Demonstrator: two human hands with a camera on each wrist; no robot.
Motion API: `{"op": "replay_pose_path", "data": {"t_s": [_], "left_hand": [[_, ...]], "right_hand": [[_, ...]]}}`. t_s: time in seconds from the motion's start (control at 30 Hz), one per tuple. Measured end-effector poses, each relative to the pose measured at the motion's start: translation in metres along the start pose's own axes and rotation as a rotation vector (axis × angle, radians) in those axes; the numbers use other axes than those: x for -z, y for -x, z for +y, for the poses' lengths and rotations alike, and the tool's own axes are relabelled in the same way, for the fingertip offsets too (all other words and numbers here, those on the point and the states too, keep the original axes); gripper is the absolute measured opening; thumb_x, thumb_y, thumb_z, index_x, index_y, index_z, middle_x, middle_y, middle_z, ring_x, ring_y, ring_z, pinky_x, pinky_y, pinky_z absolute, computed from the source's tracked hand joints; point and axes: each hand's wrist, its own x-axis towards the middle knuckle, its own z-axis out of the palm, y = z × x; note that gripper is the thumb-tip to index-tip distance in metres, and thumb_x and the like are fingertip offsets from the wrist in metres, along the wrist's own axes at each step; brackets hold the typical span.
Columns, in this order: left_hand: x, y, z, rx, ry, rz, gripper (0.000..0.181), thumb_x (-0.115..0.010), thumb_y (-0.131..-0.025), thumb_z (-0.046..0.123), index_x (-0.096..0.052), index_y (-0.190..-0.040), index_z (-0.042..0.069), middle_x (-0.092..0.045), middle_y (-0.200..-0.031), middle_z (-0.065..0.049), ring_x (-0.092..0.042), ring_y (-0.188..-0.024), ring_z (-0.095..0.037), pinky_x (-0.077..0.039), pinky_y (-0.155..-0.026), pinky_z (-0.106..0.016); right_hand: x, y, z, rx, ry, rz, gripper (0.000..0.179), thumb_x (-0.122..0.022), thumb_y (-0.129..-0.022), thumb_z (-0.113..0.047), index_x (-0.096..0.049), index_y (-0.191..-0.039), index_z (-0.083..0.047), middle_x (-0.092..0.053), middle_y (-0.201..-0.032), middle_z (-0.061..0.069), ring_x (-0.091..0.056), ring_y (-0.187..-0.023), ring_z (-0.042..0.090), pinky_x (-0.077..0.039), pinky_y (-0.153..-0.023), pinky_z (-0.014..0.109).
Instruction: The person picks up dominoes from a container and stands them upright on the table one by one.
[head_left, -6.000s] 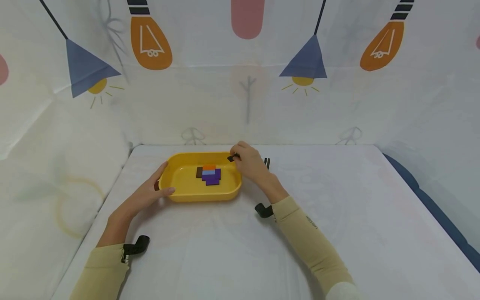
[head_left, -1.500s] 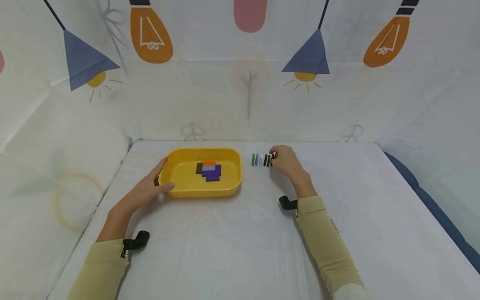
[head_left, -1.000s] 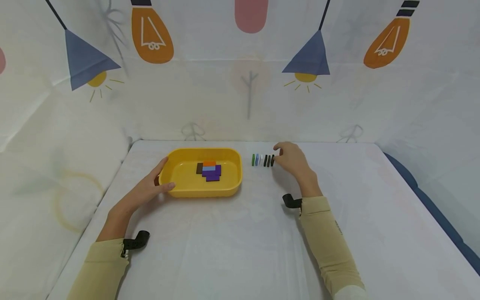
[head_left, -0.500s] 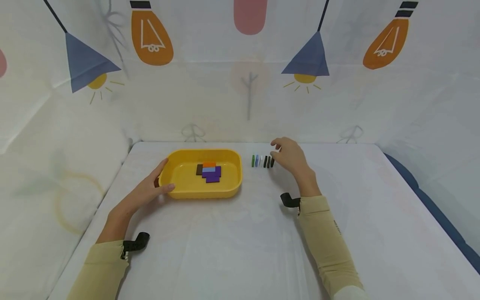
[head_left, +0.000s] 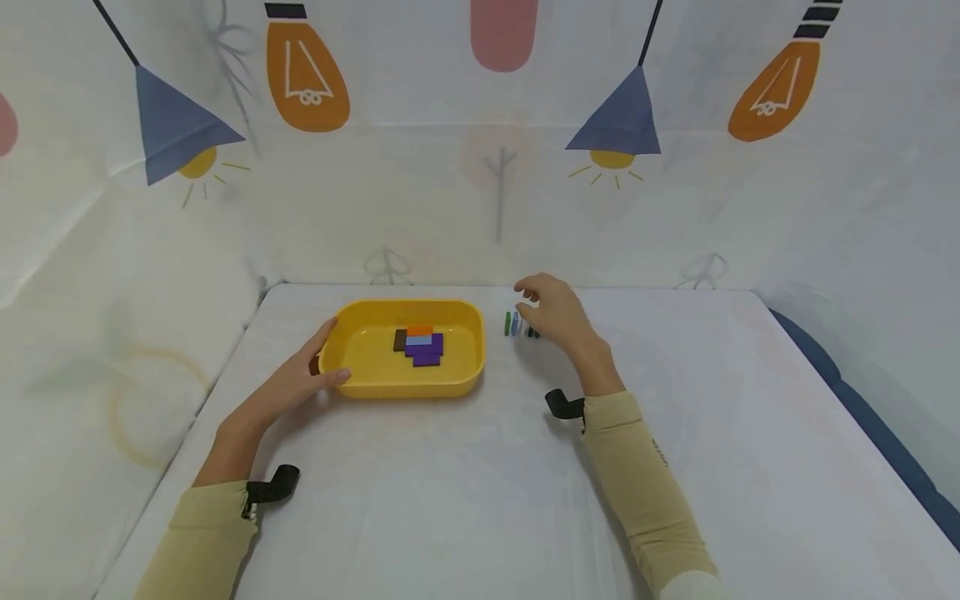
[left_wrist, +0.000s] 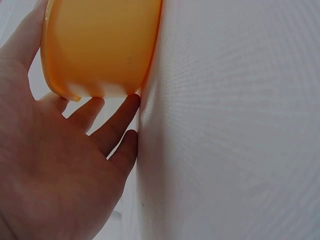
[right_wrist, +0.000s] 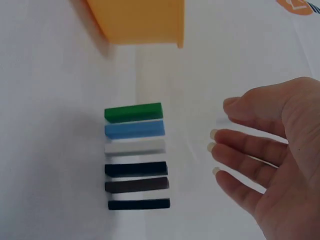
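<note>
Hidden from above: the far end of a row of small bars (head_left: pixel 515 323) lies partly behind the right hand (head_left: pixel 555 312); its last dark pieces are hard to count from the head view.
Cut off: the yellow tray (head_left: pixel 367 350) runs out of the top of both wrist views; both sleeves (head_left: pixel 198 533) leave the head view's lower edge.
Hard to make out: the number of purple pieces (head_left: pixel 426 351) in the tray, clustered with a dark brown piece (head_left: pixel 400 340), an orange piece (head_left: pixel 418 330) and a light blue piece (head_left: pixel 418 340).
Right wrist only: six bars in full, spaced side by side: green, blue, white, then three dark, the middle one brownish. The white one nearly melts into the cloth.
Left wrist only: the left hand's separated fingers, tips against or beside the tray's end.
Left hand (head_left: pixel 288 383): grips the tray's left end, thumb over the near rim.
Right hand: fingers loosely bent and parted, thumb apart, above the row and clear of it.
Tray: on the table, left of the bars.
Surface: white-covered table (head_left: pixel 420 500), faintly creased.
Room: pale hangings printed with blue lamps (head_left: pixel 617 117) and orange bulbs (head_left: pixel 307 79); dark blue edging (head_left: pixel 870 417) at right.
</note>
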Motion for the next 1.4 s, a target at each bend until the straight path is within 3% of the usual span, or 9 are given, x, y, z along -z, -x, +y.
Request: {"op": "replay_pose_path", "data": {"t_s": [0.23, 0.5, 0.87, 1.2, 1.4], "left_hand": [[0.0, -0.001, 0.0, -0.007, 0.009, 0.006, 0.098, -0.065, -0.093, 0.044, 0.008, -0.158, 0.038, -0.004, -0.169, -0.009, -0.013, -0.153, -0.039, -0.016, -0.117, -0.07], [0.0, 0.002, -0.001, -0.009, 0.018, -0.001, 0.098, -0.065, -0.093, 0.043, 0.008, -0.158, 0.039, -0.004, -0.169, -0.012, -0.014, -0.152, -0.041, -0.017, -0.116, -0.071], [0.001, 0.002, -0.001, -0.011, 0.018, -0.002, 0.098, -0.065, -0.092, 0.044, 0.007, -0.158, 0.038, -0.004, -0.169, -0.012, -0.014, -0.152, -0.04, -0.017, -0.116, -0.069], [0.002, 0.003, 0.001, 0.0, 0.004, 0.003, 0.098, -0.065, -0.092, 0.044, 0.008, -0.158, 0.038, -0.004, -0.169, -0.012, -0.013, -0.153, -0.041, -0.016, -0.116, -0.07], [0.001, 0.0, -0.003, -0.004, 0.001, -0.003, 0.098, -0.065, -0.093, 0.045, 0.009, -0.158, 0.039, -0.004, -0.169, -0.013, -0.012, -0.153, -0.042, -0.015, -0.115, -0.071]], "right_hand": [[-0.004, -0.004, -0.008, 0.148, -0.026, -0.02, 0.03, -0.064, -0.094, -0.015, -0.067, -0.124, -0.01, -0.066, -0.116, 0.008, -0.059, -0.105, 0.023, -0.052, -0.094, 0.04], [-0.018, -0.01, -0.023, 0.238, -0.015, -0.064, 0.028, -0.066, -0.093, -0.014, -0.068, -0.121, -0.01, -0.068, -0.112, 0.007, -0.06, -0.103, 0.022, -0.053, -0.093, 0.038], [-0.033, -0.013, -0.057, 0.184, 0.159, -0.232, 0.033, -0.064, -0.094, -0.023, -0.066, -0.126, -0.013, -0.065, -0.115, 0.004, -0.058, -0.101, 0.019, -0.053, -0.092, 0.036], [-0.045, -0.016, -0.073, 0.173, 0.222, -0.352, 0.036, -0.062, -0.094, -0.024, -0.065, -0.128, -0.015, -0.065, -0.121, 0.002, -0.059, -0.106, 0.018, -0.052, -0.099, 0.036], [-0.052, -0.011, -0.08, 0.226, 0.318, -0.329, 0.037, -0.062, -0.092, -0.02, -0.066, -0.128, -0.015, -0.067, -0.127, 0.001, -0.062, -0.115, 0.019, -0.047, -0.107, 0.038]]}}
